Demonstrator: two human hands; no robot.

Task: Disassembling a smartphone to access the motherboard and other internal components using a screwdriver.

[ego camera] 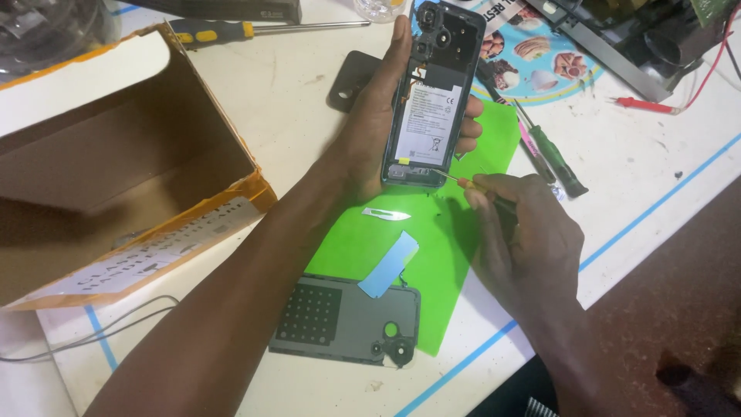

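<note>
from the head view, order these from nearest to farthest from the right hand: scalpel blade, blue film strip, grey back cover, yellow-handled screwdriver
Measured from the right hand:
1. Scalpel blade, just left of it on the green mat.
2. Blue film strip, lower left; close to the blade's distance, so this order is a near call.
3. Grey back cover, at the mat's lower edge.
4. Yellow-handled screwdriver, far upper left.

The left side of the phone (432, 100) is covered by the left hand (370, 131), and only the tips of the fingers (472, 108) are seen past its right side. The handle of the small screwdriver (478, 188) is hidden inside the right hand (525, 239); its tip is too small to be made out. The cardboard box (116, 162) is cut off by the left edge. The dark device (641, 38) is cut off at the top edge. A dark blurred shape (695, 386) in the bottom right corner cannot be identified.
</note>
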